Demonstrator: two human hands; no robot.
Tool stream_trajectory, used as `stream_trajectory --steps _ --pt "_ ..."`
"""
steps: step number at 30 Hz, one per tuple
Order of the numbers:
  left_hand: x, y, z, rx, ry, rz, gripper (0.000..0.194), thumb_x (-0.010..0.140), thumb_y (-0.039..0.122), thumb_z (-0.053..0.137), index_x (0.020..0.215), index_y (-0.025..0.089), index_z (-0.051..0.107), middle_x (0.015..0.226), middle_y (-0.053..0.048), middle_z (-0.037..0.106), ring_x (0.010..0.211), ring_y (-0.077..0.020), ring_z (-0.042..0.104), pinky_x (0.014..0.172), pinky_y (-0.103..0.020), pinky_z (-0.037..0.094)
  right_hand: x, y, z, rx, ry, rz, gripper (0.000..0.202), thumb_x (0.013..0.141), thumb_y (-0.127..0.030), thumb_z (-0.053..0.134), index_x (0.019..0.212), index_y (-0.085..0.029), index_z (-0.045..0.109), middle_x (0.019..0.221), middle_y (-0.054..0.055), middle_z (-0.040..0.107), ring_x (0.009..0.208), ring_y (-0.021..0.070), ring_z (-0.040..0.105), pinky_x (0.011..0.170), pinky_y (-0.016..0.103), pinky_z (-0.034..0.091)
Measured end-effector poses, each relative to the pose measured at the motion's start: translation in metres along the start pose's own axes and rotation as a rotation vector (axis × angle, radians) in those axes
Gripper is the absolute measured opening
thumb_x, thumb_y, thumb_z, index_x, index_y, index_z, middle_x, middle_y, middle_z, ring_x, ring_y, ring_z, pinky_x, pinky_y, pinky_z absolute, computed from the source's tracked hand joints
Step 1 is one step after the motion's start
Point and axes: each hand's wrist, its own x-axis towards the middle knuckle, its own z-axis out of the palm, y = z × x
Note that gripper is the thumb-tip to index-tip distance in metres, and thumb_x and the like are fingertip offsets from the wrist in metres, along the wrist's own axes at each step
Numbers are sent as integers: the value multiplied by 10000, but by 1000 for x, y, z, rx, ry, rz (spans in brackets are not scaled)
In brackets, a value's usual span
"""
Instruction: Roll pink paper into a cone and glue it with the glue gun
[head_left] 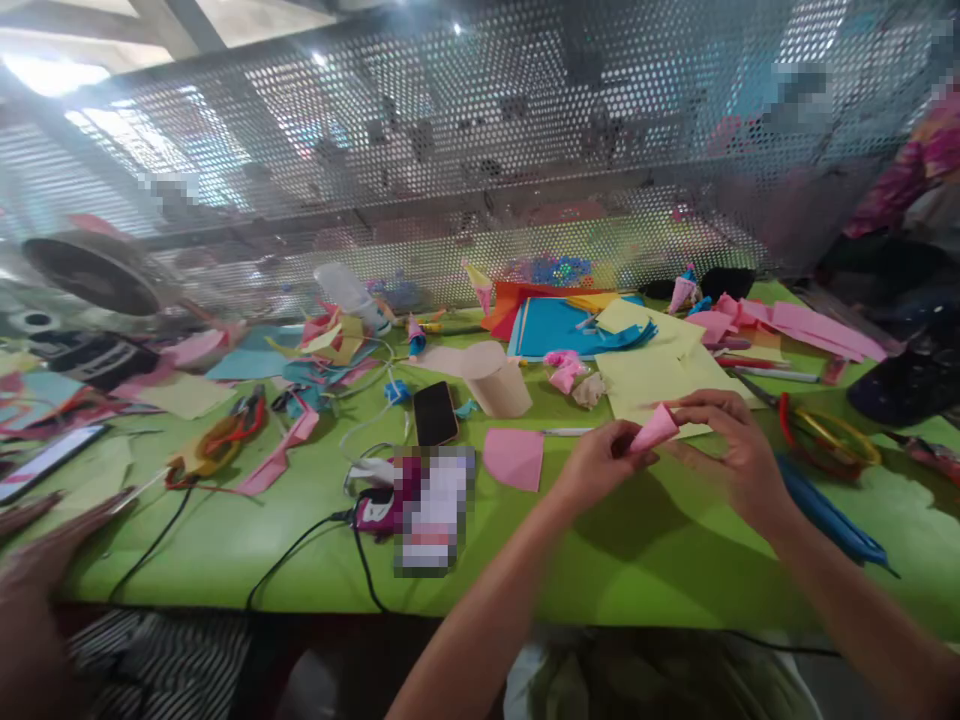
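Note:
A small pink paper cone [654, 430] is raised just over the green table. My left hand [600, 465] has its fingers closed around the cone's lower left part. On the other side, my right hand [724, 450] has its thumb and fingertips at the cone's right end, one above and one below it. A pink paper piece with one rounded edge [514, 458] lies flat to the left of my hands. Sheets of pale yellow paper [652, 375] lie behind them. Crumpled pink paper [564, 370] sits beyond my left hand.
Scissors [825, 435] and a blue pouch [832, 515] lie at right. Left of my hands are a pale cup-shaped roll [495, 380], a black phone [435, 413], a lit phone [439, 510] with cables, and pliers [217, 440]. Another person's hand [67, 540] rests at far left. Perforated metal mesh [480, 150] stands behind.

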Motion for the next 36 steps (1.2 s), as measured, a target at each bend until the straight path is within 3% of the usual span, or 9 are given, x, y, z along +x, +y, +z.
stream_trajectory --steps 6,10,15,22,28,36 --pt "-3 3 2 -18 -25 -2 348 852 461 765 1013 158 711 804 5 626 702 -129 472 618 -240 332 -1 4 3 44 -29 87 125 906 -382 777 863 -277 725 1117 69 686 1090 275 665 1004 465 545" --pt "-5 7 -1 -56 -66 8 386 922 506 700 1080 153 701 806 7 600 705 -126 465 632 -241 340 -2 4 1 102 -33 133 115 931 -398 760 909 -285 765 1143 64 689 1110 265 665 1014 441 536" --pt "-5 8 -2 -44 -28 27 325 989 455 608 1092 154 675 886 -24 635 773 -150 518 675 -250 378 -1 5 -3 156 -58 137 114 978 -367 713 1057 -315 776 1176 50 693 1149 255 648 1029 428 509" --pt "-3 4 -1 -9 12 44 308 1035 448 553 1126 166 640 965 -41 664 834 -173 563 730 -268 412 -3 -1 -3 -27 88 -31 217 970 -290 709 1168 -354 774 1133 63 703 1107 280 651 997 467 526" --pt "-4 6 -1 66 13 80 297 1056 424 541 1133 161 655 969 -48 690 824 -179 576 721 -270 399 -5 -6 2 -170 9 -154 350 996 -224 658 1265 -421 766 1137 37 755 1121 279 684 996 466 520" --pt "-6 13 -3 36 3 70 328 1085 441 489 1153 165 655 1030 -68 706 880 -188 587 759 -268 421 -4 3 7 -212 14 -300 410 975 -123 688 1287 -385 731 1055 26 691 1119 244 666 950 424 533"
